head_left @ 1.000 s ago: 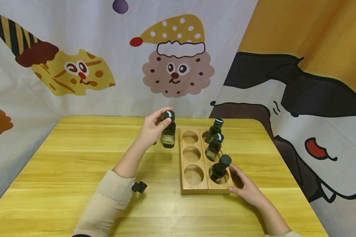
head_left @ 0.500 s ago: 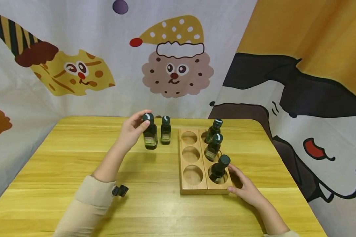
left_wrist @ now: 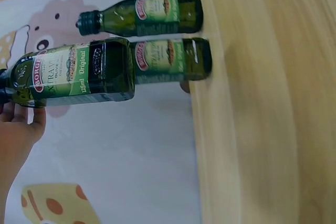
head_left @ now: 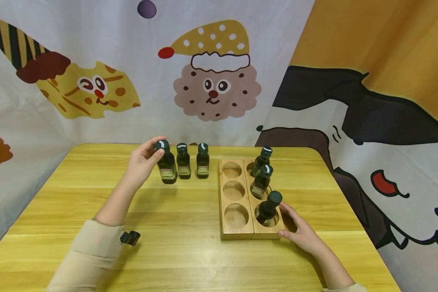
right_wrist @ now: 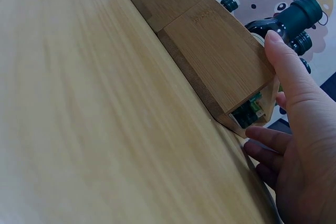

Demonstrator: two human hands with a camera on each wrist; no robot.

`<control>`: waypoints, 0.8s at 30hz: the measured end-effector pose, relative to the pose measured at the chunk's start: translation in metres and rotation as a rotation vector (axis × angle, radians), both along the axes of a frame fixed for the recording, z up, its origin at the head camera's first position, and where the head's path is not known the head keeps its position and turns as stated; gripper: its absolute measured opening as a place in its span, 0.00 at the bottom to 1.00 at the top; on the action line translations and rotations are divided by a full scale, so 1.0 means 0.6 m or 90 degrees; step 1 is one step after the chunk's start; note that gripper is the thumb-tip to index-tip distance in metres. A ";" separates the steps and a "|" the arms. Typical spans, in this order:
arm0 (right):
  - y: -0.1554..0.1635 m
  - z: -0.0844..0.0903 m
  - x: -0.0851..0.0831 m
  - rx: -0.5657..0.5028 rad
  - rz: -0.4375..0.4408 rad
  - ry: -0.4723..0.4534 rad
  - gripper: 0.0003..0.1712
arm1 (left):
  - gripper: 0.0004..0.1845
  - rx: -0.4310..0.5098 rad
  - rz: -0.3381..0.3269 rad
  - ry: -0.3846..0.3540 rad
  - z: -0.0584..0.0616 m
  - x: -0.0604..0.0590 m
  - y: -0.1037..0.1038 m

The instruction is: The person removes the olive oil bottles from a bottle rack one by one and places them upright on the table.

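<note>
Desk: wood, under the rack.
Held bottle: left of the rack; probably hard, slippery glass, a bit heavy, could break.
Left hand: pinches the cap; lower down looks safer.
Right hand: loosely touches the rack's right side.

Head view from above, forward and down over table and curtain, left wrist view close, turned sideways, facing three bottles shared with head view, right wrist view tilted, close to rack, also shared.
</note>
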State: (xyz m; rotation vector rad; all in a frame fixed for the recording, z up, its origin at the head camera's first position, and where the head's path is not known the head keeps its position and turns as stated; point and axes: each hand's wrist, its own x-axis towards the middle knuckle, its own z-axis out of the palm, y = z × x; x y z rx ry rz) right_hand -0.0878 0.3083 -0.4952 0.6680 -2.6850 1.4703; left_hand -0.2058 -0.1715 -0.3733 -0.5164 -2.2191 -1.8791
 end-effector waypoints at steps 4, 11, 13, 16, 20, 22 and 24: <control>-0.003 0.004 0.002 0.008 -0.004 -0.001 0.49 | 0.22 -0.012 0.017 0.003 -0.010 -0.006 -0.013; -0.015 0.025 0.008 0.008 -0.002 0.003 0.47 | 0.21 -0.009 0.044 0.000 -0.024 -0.025 -0.030; -0.011 0.015 0.006 0.012 -0.004 0.003 0.48 | 0.21 -0.006 0.039 -0.002 -0.026 -0.030 -0.034; -0.003 0.002 0.001 0.010 -0.004 0.004 0.49 | 0.21 0.007 0.020 -0.002 -0.027 -0.040 -0.039; 0.001 -0.002 0.000 0.001 -0.004 -0.004 0.49 | 0.22 0.016 0.005 -0.004 -0.032 -0.054 -0.045; 0.000 -0.001 0.000 0.003 -0.005 -0.004 0.49 | 0.22 0.013 0.004 -0.009 -0.035 -0.059 -0.046; 0.001 -0.001 0.000 0.005 -0.006 -0.004 0.49 | 0.22 0.007 0.007 -0.014 -0.038 -0.063 -0.047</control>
